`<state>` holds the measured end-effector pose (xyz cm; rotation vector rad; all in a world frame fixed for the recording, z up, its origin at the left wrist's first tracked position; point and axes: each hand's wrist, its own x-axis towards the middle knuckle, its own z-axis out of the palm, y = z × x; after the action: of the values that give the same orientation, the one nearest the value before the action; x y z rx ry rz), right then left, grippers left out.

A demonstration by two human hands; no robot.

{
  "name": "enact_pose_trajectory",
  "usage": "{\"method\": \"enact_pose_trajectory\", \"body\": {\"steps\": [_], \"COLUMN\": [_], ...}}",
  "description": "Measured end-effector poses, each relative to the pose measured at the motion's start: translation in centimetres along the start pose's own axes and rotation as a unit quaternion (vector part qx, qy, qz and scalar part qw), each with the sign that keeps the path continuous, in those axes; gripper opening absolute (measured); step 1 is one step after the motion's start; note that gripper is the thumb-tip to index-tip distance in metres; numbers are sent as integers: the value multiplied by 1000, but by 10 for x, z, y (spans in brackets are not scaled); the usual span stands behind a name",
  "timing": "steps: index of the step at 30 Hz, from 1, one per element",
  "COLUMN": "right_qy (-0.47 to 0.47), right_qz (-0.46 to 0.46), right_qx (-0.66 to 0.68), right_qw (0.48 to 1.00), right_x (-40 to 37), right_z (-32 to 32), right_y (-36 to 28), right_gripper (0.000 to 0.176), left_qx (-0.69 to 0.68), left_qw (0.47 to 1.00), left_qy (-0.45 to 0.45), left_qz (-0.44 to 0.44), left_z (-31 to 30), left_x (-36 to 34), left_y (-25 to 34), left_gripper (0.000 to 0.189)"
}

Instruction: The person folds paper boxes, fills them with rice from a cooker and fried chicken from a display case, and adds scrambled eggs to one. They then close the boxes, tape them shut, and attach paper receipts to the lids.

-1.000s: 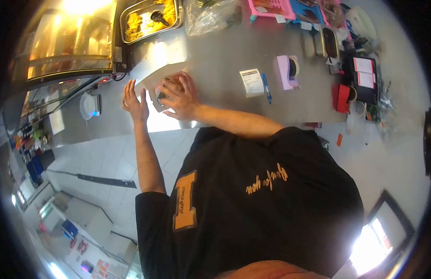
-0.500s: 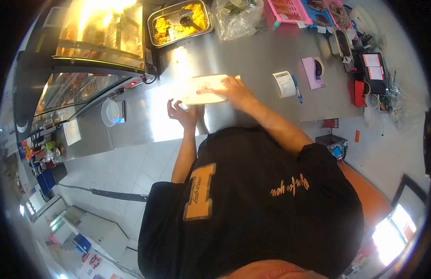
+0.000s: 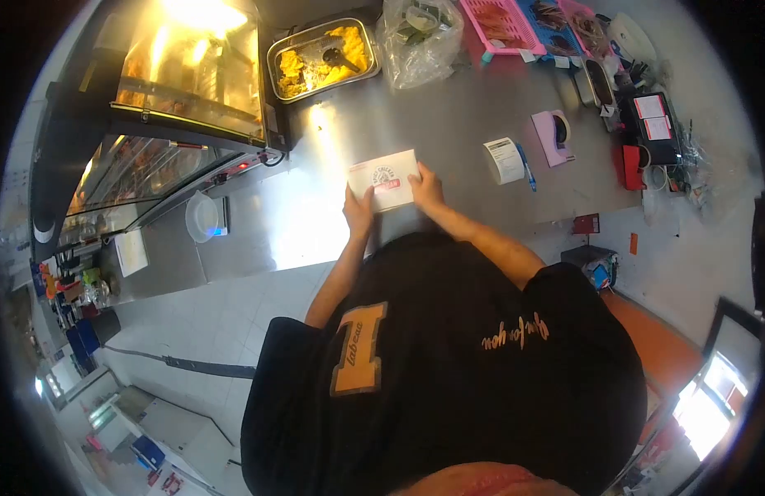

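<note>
A white cardboard takeaway box [image 3: 382, 178] with a round printed logo and a red band is in front of me at the counter's near edge. My left hand [image 3: 359, 213] grips its left side, thumb on the top face. On the right side, my right hand [image 3: 426, 186] holds the box with the thumb over the edge. The fingers beneath the box are hidden. The lid looks closed.
A metal tray [image 3: 277, 68] of yellow food with a black spoon stands at the back, beside a lit display cabinet [image 3: 192, 124]. A plastic bag [image 3: 420, 50] and pink basket [image 3: 502, 51] are further right. Nearer are a receipt [image 3: 504, 161], blue pen [image 3: 527, 168] and tape dispenser [image 3: 552, 136].
My left hand, earlier off the box with fingers spread, now grips its left side. My right hand moved from the top to the right side. The box turned its printed face towards me.
</note>
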<state>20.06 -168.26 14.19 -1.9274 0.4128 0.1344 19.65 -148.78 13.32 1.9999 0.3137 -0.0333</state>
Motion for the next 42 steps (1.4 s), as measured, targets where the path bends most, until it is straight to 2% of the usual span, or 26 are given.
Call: {"method": "enact_pose_trajectory", "body": {"steps": [1,4,6,7,8,10,11,13,16,17,18,20,21,24,25,27,28,30,31,33,34,36,39,42], "right_qy": [-30,-29,-78,-104,-117,-144,-136,-140,-164,-174,-135,-49,-101,-89,-106,-134,-163,-219,-218,-212,-203,-184,-171,-165], "right_qz": [26,-2,-43,-61,-32,20,9,36,68,77,-15,-195,-135,-129,-181,-281,-348,-466,-485,-521,-544,-587,-590,-558], "right_qx": [10,-37,12,36,47,68,58,25,69,100,16,-147,-132,-100,-167,-296,-321,-364,-394,-454,-436,-400,-378,-299], "right_qw": [999,999,996,992,991,987,989,989,982,977,991,969,977,982,963,903,866,776,749,691,688,680,693,756], "right_x": [2,3,28,34,35,35,30,34,35,35,38,42,36,36,30,17,22,27,31,37,38,39,37,29], "right_z": [-5,-33,-35,-38,-40,-51,-57,-57,-59,-60,-56,-49,-58,-67,-76,-93,-94,-95,-92,-90,-96,-108,-110,-122], "right_y": [-2,-29,-8,-5,-1,-30,-47,-40,-22,-13,6,45,30,6,-16,-62,-62,-51,-37,-20,-15,-7,5,2], "right_gripper": [54,49,45,44,43,42,42,47,47,46,43,39,45,49,49,51,49,46,44,40,39,37,36,34], "left_qx": [-29,-152,-228,-226,-202,-165,-175,-195,-185,-218,-149,-8,-42,175,226,293,316,346,360,371,377,398,409,465], "left_qw": [999,985,966,970,971,977,971,957,963,957,976,995,984,984,973,926,886,859,843,840,838,823,810,793], "left_qy": [-11,-65,-81,-76,-73,-84,-91,-107,-117,-118,-98,-58,-91,-11,-3,-163,-250,-305,-332,-320,-316,-316,-315,-221], "left_qz": [-17,-43,-92,-49,-106,-107,-132,-184,-156,-149,-127,-82,-147,6,53,174,228,223,221,232,237,254,278,326], "left_z": [-3,-17,-35,-40,-46,-51,-53,-51,-31,-25,-22,-18,-18,-31,-38,-46,-45,-30,-25,-20,-19,-17,-15,-1], "left_x": [-3,-5,-14,-16,-22,-23,-20,-18,-29,-28,-30,-37,-31,-17,-14,3,6,5,6,6,4,-3,-16,-33], "left_y": [6,23,46,49,52,50,46,32,15,-4,-8,-11,-27,-16,20,60,82,96,99,97,95,93,89,59], "left_gripper": [58,42,40,44,48,49,49,49,53,53,52,51,55,69,79,88,92,96,98,99,99,83,63,72]}}
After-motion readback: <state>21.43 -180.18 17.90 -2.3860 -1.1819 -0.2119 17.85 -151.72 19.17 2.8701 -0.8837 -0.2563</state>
